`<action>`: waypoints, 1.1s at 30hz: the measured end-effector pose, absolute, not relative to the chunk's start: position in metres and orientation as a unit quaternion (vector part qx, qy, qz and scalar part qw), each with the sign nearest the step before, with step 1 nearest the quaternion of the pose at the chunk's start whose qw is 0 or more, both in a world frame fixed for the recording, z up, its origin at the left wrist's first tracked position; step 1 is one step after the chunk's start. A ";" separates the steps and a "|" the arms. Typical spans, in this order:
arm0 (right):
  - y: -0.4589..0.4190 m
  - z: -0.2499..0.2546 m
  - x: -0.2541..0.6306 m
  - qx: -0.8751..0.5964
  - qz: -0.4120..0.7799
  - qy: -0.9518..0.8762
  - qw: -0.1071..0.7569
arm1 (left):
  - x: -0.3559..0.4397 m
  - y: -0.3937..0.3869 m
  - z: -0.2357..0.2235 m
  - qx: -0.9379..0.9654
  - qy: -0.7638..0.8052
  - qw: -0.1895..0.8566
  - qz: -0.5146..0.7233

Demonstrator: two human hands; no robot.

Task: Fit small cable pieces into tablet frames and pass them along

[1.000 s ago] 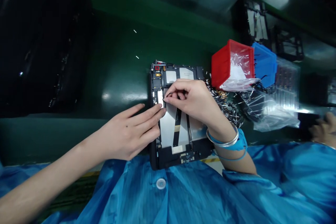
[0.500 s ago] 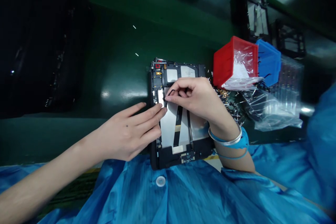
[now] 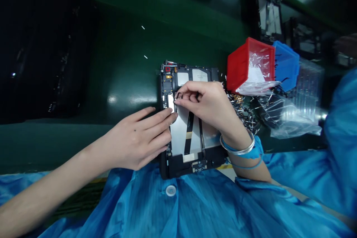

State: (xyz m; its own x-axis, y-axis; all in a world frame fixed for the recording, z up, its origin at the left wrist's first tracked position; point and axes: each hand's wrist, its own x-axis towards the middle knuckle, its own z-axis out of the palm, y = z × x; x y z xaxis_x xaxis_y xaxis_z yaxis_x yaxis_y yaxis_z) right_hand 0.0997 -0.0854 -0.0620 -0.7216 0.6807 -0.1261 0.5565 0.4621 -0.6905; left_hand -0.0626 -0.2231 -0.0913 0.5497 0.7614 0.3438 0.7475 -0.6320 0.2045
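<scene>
Black tablet frame (image 3: 178, 169); red bin (image 3: 237, 67)

Right fingers (image 3: 192, 91) pinch black strip (image 3: 178, 95); left hand (image 3: 136, 137) on tablet (image 3: 178, 169).

open tablet chassis (image 3: 192, 169) lies flat, black ribbon cables (image 3: 189, 134) crossing its silver panel (image 3: 180, 137).

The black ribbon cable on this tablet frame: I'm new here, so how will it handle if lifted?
Probably floppy: the black ribbon cable is a thin strip lying flat on the silver panel. It likely weighs little and won't roll, but could crease if bent sharply.
</scene>
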 end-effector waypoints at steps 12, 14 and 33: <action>-0.080 -0.068 0.099 -0.377 0.411 -0.824 0.102 | -0.062 -0.223 -0.090 0.876 0.433 0.036 0.208; -0.081 -0.068 0.098 -0.375 0.399 -0.830 0.104 | -0.062 -0.224 -0.089 0.876 0.434 0.037 0.208; -0.134 -0.079 0.208 -0.556 0.125 -0.818 0.076 | -0.027 -0.257 -0.100 0.624 0.683 0.126 0.357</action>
